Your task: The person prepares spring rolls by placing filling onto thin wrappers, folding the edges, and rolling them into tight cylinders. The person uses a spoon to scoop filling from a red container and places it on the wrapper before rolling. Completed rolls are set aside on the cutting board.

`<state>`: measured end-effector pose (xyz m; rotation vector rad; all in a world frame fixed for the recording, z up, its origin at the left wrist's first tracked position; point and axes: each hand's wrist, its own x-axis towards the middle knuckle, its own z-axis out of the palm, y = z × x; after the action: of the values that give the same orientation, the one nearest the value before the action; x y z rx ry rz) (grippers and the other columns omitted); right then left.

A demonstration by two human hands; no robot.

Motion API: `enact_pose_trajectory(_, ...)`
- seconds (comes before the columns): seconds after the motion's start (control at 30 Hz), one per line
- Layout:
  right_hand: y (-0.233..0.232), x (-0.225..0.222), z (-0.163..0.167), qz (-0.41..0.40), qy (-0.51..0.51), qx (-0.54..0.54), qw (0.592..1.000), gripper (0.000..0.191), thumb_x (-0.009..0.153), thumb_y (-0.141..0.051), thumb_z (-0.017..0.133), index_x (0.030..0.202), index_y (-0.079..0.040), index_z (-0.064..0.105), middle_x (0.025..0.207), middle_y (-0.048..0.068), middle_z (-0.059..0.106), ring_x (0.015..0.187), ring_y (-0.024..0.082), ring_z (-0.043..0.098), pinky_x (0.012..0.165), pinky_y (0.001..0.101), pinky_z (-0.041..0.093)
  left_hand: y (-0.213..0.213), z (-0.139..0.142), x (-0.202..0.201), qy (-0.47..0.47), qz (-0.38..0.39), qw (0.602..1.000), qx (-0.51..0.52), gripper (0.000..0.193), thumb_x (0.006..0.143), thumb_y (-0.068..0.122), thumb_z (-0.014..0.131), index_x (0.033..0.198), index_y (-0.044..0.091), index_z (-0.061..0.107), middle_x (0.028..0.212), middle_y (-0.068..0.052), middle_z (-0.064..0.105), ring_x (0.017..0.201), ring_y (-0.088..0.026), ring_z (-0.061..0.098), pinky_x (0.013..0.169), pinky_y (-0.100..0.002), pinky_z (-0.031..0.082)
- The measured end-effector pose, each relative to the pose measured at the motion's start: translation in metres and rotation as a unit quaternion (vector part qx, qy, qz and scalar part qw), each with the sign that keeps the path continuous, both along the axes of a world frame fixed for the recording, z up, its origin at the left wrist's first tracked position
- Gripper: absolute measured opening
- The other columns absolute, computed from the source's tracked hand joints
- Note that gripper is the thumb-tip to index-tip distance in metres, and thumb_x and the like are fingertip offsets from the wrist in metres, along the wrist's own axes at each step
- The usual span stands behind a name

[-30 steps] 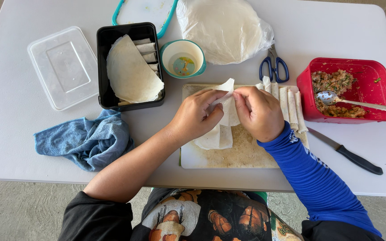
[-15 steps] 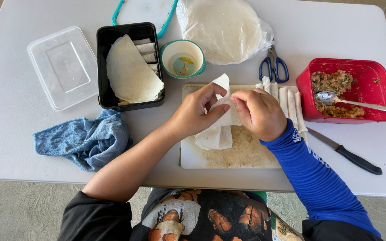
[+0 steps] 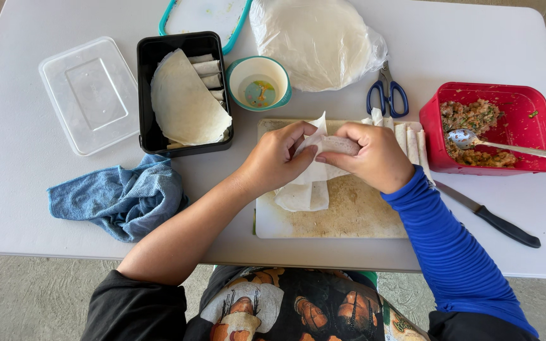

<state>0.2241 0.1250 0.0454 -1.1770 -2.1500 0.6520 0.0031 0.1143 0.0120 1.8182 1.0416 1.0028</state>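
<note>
While my left hand and right hand pinch the thin white pastry wrapper between closed fingers, its loose end hangs onto the worn wooden cutting board near the white table's front edge. Finished white rolls line the board's right end, beside the red plastic tub of filling.

I see my left hand and right hand pinching a wrapper over the board, with a black tray and cloth to the left, scissors beyond, and a red tub and knife to the right.
</note>
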Motion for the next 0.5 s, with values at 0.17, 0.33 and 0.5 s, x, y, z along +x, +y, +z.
enact_pose_trajectory(0.17, 0.003, 0.005, 0.0, -0.023, -0.017, -0.058, 0.998, 0.022, 0.085, -0.022, 0.084, 0.087, -0.003, 0.074, 0.068, 0.003, 0.066, 0.06, 0.007, 0.055, 0.055, 0.0276, 0.046, 0.003, 0.003, -0.002, 0.044, -0.014, 0.999, 0.012, 0.028, 0.092, 0.015, 0.07, 0.117, 0.006, 0.065, 0.061, -0.004, 0.052, 0.052, -0.013, 0.049, 0.052, -0.031, 0.044)
enact_pose_trajectory(0.33, 0.002, 0.009, 0.002, -0.045, -0.003, -0.064, 0.997, 0.019, 0.087, -0.02, 0.083, 0.087, -0.003, 0.074, 0.062, 0.004, 0.061, 0.058, 0.007, 0.049, 0.052, 0.027, 0.04, 0.004, 0.013, -0.006, 0.056, -0.018, 0.998, -0.012, 0.024, 0.091, 0.017, 0.071, 0.112, 0.005, 0.07, 0.06, -0.006, 0.052, 0.053, -0.013, 0.047, 0.052, -0.032, 0.042)
enact_pose_trajectory(0.5, -0.005, -0.001, -0.006, 0.028, 0.072, 0.019, 0.997, 0.015, 0.102, -0.016, 0.072, 0.1, -0.002, 0.066, 0.077, 0.004, 0.063, 0.067, 0.007, 0.055, 0.059, 0.0252, 0.045, -0.003, 0.018, 0.001, -0.005, -0.043, 0.999, 0.013, 0.044, 0.084, 0.03, 0.081, 0.113, 0.001, 0.066, 0.073, -0.004, 0.067, 0.063, -0.009, 0.063, 0.057, -0.028, 0.053)
